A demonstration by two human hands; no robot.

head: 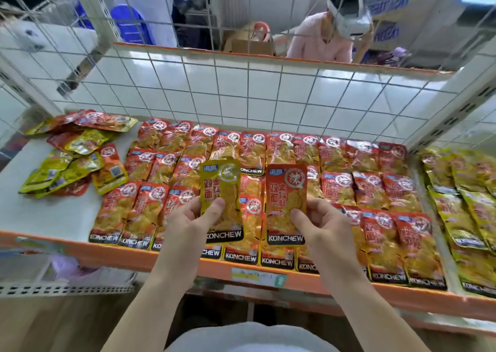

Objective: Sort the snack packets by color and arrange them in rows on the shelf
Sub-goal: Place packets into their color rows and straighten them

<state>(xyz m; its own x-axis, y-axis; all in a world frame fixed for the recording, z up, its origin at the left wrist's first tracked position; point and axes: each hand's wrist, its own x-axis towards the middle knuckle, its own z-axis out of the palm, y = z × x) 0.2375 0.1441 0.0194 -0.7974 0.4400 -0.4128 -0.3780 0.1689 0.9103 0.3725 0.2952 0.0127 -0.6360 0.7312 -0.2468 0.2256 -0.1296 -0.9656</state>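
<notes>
Two KONCHEW packets at once: pinches a yellow snack packet (221, 188) upright between thumb and fingers of the left hand (193, 217), and clamps a red snack packet (285, 190) the same way in the right hand (319, 223). Holds both side by side, slightly apart, above the front of the white shelf (40, 206) with its orange front edge. Looks down on rows of red packets (349, 185) laid flat and overlapping across the middle of the shelf, rows of yellow packets (461, 190) at the right, and a loose heap (77, 150) of mixed red and yellow packets at the back left. Faces a white wire grid (241, 83) behind the shelf; beyond it, a person in a pink top (319, 40) wearing a head-mounted device.
</notes>
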